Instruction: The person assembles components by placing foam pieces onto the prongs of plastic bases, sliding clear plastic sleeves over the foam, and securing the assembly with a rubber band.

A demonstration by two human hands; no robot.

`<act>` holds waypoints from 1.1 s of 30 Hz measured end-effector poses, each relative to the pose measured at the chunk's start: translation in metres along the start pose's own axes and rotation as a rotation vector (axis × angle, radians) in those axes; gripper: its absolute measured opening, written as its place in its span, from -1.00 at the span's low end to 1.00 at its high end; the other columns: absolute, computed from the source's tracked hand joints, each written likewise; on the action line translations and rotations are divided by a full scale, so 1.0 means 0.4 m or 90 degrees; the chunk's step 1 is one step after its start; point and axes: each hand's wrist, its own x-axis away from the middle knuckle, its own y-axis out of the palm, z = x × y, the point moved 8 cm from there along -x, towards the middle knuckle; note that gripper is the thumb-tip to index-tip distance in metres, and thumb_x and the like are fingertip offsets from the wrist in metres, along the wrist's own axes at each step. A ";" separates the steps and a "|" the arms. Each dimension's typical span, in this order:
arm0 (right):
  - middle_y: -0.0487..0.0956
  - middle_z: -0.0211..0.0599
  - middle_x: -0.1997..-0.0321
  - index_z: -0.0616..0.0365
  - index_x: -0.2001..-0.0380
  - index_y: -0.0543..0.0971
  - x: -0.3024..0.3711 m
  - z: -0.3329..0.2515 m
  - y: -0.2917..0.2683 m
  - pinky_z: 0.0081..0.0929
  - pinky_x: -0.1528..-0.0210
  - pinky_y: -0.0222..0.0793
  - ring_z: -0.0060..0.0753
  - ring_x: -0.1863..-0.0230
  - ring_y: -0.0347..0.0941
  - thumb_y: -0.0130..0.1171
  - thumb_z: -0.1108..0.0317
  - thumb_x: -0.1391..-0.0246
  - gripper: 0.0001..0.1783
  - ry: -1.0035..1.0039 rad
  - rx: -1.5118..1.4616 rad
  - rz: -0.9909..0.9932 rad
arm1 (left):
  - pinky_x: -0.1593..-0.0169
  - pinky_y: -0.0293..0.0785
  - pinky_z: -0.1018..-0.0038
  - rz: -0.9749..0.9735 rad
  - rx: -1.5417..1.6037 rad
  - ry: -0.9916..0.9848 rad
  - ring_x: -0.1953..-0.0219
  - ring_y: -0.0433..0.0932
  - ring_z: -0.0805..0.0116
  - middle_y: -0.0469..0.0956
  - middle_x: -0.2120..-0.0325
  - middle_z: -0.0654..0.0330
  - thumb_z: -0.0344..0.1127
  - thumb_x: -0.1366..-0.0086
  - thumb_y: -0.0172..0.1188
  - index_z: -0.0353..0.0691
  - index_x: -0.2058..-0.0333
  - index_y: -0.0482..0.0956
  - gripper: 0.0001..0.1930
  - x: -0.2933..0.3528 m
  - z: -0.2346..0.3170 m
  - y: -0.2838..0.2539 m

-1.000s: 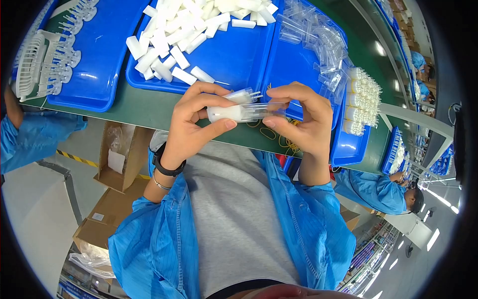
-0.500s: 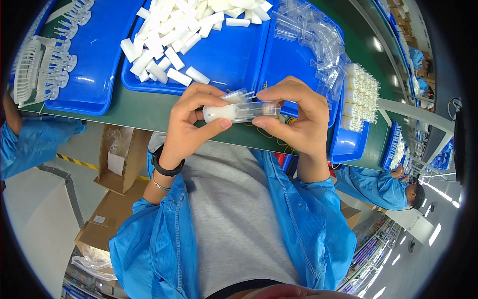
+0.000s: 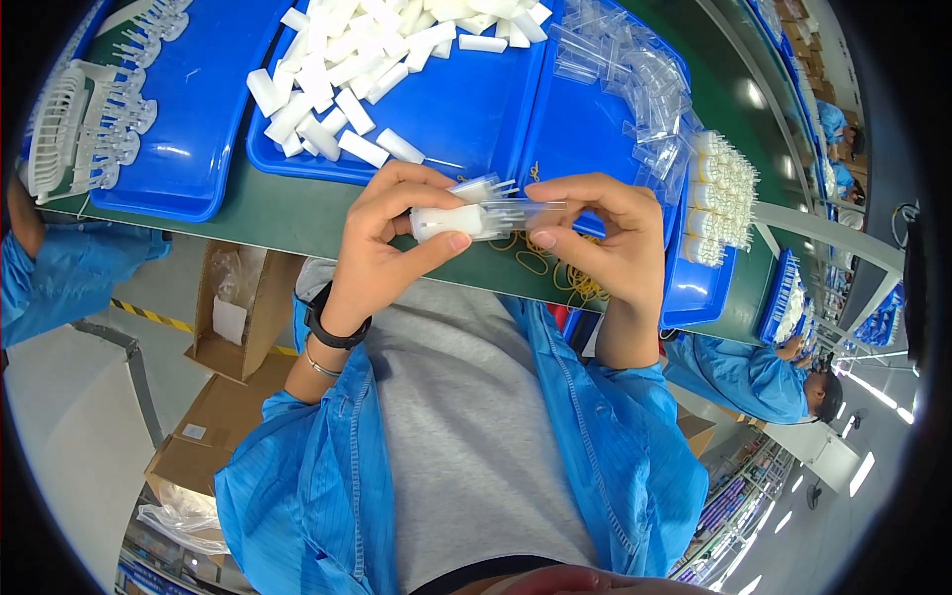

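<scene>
My left hand pinches a small white plastic piece over the near edge of the green table. My right hand holds a clear plastic cap that meets the white piece end to end. A few more white pronged pieces stick out above my left fingers. Just behind my hands sits a blue tray with several loose white pieces.
Another blue tray on the left holds white comb-like parts. Clear caps fill the right tray; assembled white pieces stand stacked beside it. Yellow rubber bands lie by my right hand. Cardboard boxes stand below. Other blue-sleeved people work at both sides.
My hands have stayed together over the table edge. The clear cap has slid further along the white piece, and my fingers have shifted their grip slightly.
</scene>
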 end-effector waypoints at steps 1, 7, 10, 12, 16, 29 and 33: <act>0.59 -0.34 0.44 0.17 0.33 0.67 -0.003 -0.011 -0.001 -0.70 0.50 0.28 -0.64 0.53 0.42 0.41 0.50 0.27 -0.70 -0.045 0.054 -0.001 | 0.10 0.57 0.51 0.001 -0.001 0.000 0.09 0.50 0.33 0.40 0.13 0.14 -0.54 -0.04 0.32 -0.31 0.24 0.57 -0.74 0.000 0.000 0.000; 0.59 -0.30 0.42 0.20 0.30 0.66 -0.010 0.016 0.008 -0.70 0.42 0.32 -0.62 0.46 0.45 0.42 0.51 0.30 -0.65 -0.033 -0.075 -0.039 | 0.12 0.57 0.53 0.001 -0.005 0.004 0.10 0.51 0.34 0.40 0.14 0.14 -0.53 -0.04 0.33 -0.31 0.23 0.57 -0.73 -0.002 0.002 0.000; 0.59 -0.28 0.41 0.21 0.29 0.66 -0.010 0.040 0.016 -0.68 0.39 0.37 -0.59 0.43 0.47 0.40 0.56 0.29 -0.65 0.033 -0.179 -0.013 | 0.13 0.57 0.54 0.007 -0.008 0.003 0.11 0.51 0.35 0.41 0.14 0.15 -0.53 -0.04 0.33 -0.31 0.23 0.57 -0.73 0.000 -0.001 -0.007; 0.59 -0.28 0.41 0.22 0.29 0.66 -0.008 0.040 0.019 -0.67 0.37 0.39 -0.58 0.42 0.48 0.39 0.57 0.27 -0.66 0.029 -0.177 -0.004 | 0.14 0.56 0.55 0.010 -0.012 0.006 0.11 0.51 0.36 0.41 0.15 0.15 -0.52 -0.03 0.33 -0.31 0.23 0.57 -0.73 -0.001 0.002 -0.008; 0.59 -0.27 0.40 0.23 0.28 0.65 -0.003 0.026 0.015 -0.65 0.33 0.42 -0.55 0.39 0.51 0.38 0.57 0.24 -0.67 -0.012 -0.111 0.003 | 0.20 0.55 0.59 0.019 -0.019 0.009 0.15 0.51 0.39 0.41 0.18 0.16 -0.51 -0.03 0.35 -0.30 0.26 0.57 -0.74 -0.002 0.002 -0.007; 0.60 -0.27 0.43 0.21 0.33 0.66 0.008 0.007 0.024 -0.59 0.37 0.40 -0.50 0.42 0.52 0.37 0.51 0.22 -0.74 -0.041 0.006 0.049 | 0.30 0.46 0.61 0.047 -0.088 0.025 0.24 0.47 0.45 0.42 0.24 0.19 -0.44 -0.02 0.37 -0.25 0.32 0.57 -0.78 0.002 0.009 -0.008; 0.61 -0.28 0.45 0.20 0.37 0.66 0.019 -0.038 0.026 -0.58 0.40 0.37 -0.43 0.44 0.51 0.42 0.46 0.29 -0.72 -0.179 0.129 0.092 | 0.34 0.42 0.60 0.047 -0.133 0.028 0.26 0.45 0.46 0.43 0.24 0.20 -0.38 -0.02 0.37 -0.22 0.33 0.59 -0.79 0.001 0.018 -0.015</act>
